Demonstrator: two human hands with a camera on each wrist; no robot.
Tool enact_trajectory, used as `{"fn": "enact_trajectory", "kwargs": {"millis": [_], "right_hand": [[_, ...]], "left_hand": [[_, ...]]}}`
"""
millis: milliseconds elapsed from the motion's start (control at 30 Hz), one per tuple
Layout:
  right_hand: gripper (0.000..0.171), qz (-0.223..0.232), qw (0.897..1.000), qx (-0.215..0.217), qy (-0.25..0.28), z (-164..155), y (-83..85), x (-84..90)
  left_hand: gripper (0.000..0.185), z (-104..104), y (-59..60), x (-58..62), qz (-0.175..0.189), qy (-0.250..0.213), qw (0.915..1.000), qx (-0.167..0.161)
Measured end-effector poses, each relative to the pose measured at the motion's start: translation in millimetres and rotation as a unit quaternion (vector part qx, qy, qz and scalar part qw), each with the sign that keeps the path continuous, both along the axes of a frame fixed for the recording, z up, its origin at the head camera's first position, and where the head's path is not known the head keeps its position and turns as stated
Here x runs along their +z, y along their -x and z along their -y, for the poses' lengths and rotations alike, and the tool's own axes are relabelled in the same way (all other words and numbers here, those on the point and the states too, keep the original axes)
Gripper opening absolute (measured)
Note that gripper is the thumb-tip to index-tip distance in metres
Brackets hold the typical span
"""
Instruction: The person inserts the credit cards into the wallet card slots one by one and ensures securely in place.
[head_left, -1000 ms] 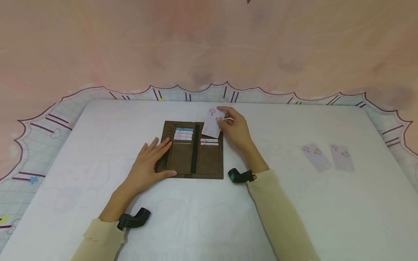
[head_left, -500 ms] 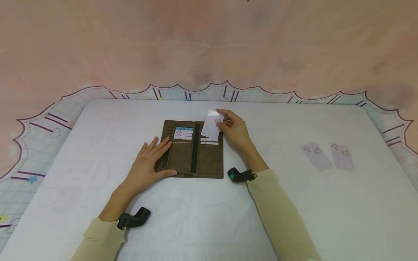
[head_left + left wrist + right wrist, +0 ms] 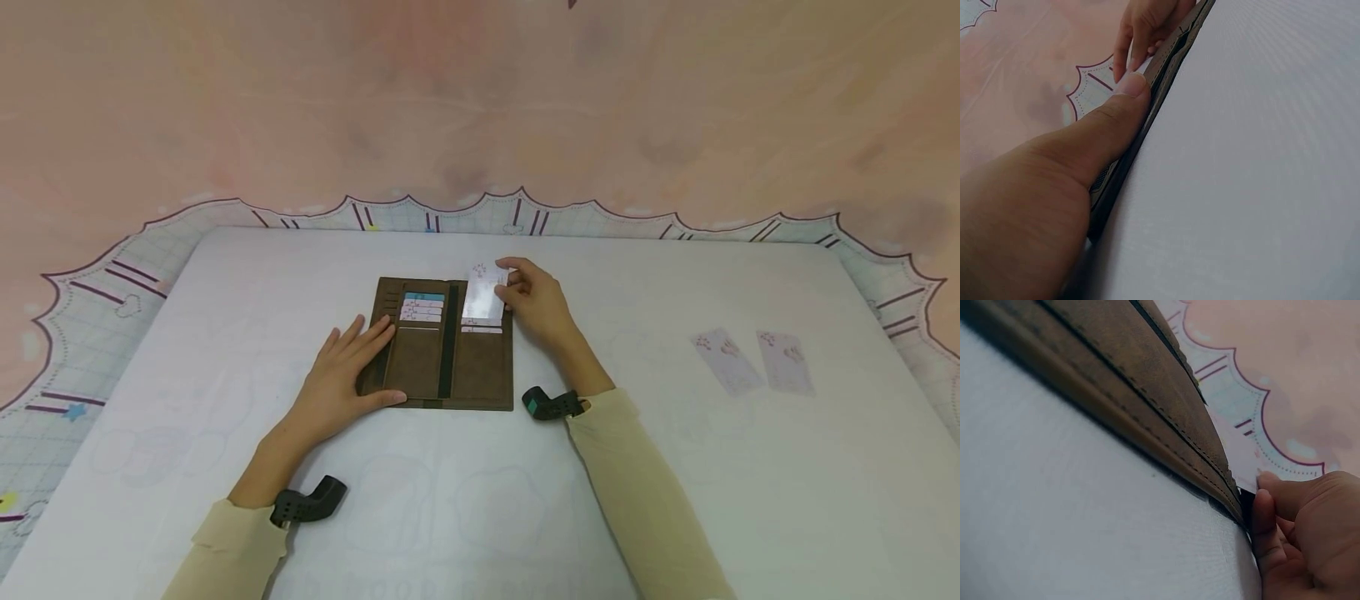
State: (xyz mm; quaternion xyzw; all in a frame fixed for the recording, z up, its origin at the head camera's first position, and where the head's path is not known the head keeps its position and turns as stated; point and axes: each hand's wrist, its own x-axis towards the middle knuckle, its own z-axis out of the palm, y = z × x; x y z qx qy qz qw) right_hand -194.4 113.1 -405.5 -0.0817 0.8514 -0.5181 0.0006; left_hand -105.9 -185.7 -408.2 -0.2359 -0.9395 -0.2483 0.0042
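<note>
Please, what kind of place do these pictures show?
Probably an indoor tabletop set up for recording: a white table with a scalloped patterned edge, a pink backdrop, and only a brown wallet and loose cards laid out.

From my seat I see two bare hands, left hand (image 3: 339, 382) and right hand (image 3: 542, 302), no rings or watch showing. Both arms wear loose cream-beige long sleeves (image 3: 637, 492) with soft cuffs. Each wrist carries a small black angled camera mount (image 3: 307, 502); the right one has a teal patch.
</note>
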Motion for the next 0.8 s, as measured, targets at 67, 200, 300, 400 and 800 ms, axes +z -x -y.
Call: {"fn": "enact_trajectory", "kwargs": {"millis": [67,200,300,400,800], "right_hand": [[0.036,0.005,1.0,0.002,-0.012,0.2,-0.1,-0.5],[0.036,0.007,1.0,0.006,-0.028,0.8,-0.1,-0.4],[0.036,0.004,0.999,0.011,-0.034,1.2,0.2,0.1],[0.035,0.001,0.999,0.018,-0.032,1.4,0.8,0.9],[0.034,-0.001,0.998,0.036,-0.044,0.8,2.4,2.8]], "left_hand": [[0.091,0.1,0.0,-0.8,-0.001,0.0,1.0,-0.001],[0.091,0.3,0.3,-2.1,-0.003,0.0,1.0,-0.002],[0.091,0.6,0.3,-2.2,-0.003,0.0,1.0,-0.001],[0.091,0.9,0.3,-2.4,-0.002,0.0,1.0,0.0],[0.092,0.2,0.6,-1.9,-0.007,0.001,1.0,0.0]]}}
